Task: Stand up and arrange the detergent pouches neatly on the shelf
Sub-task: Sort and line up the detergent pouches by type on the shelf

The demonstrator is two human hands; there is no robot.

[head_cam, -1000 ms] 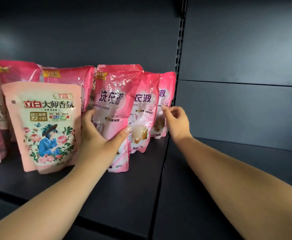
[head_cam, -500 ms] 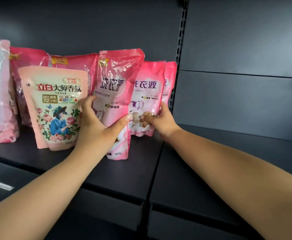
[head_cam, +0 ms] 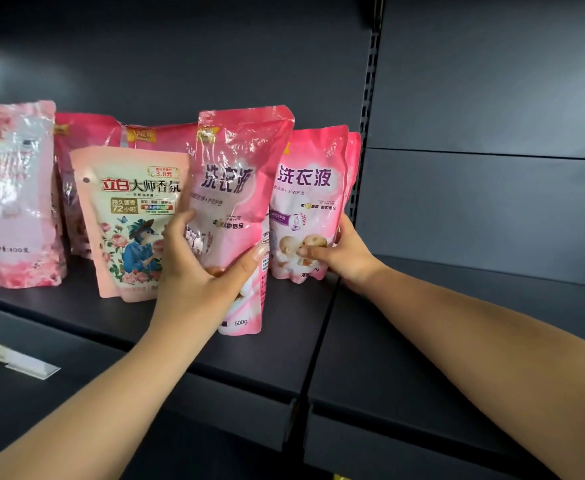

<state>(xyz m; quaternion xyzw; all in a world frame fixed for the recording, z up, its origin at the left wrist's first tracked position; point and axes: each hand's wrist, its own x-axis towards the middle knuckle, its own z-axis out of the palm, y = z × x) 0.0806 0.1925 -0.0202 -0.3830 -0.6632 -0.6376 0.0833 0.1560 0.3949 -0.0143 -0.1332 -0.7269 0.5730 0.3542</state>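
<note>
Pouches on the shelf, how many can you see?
At least 7: far-left pouch, two behind, bird pouch, left-hand pouch, right-hand pouch, sliver behind. More may hide.

Shop: slotted shelving [head_cam: 370, 98], price label strip [head_cam: 24, 367], stocked pouches [head_cam: 304, 202].

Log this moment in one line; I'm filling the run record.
left hand: grips front pink pouch | right hand: holds rear pink pouch | shelf: pouches upright
</note>
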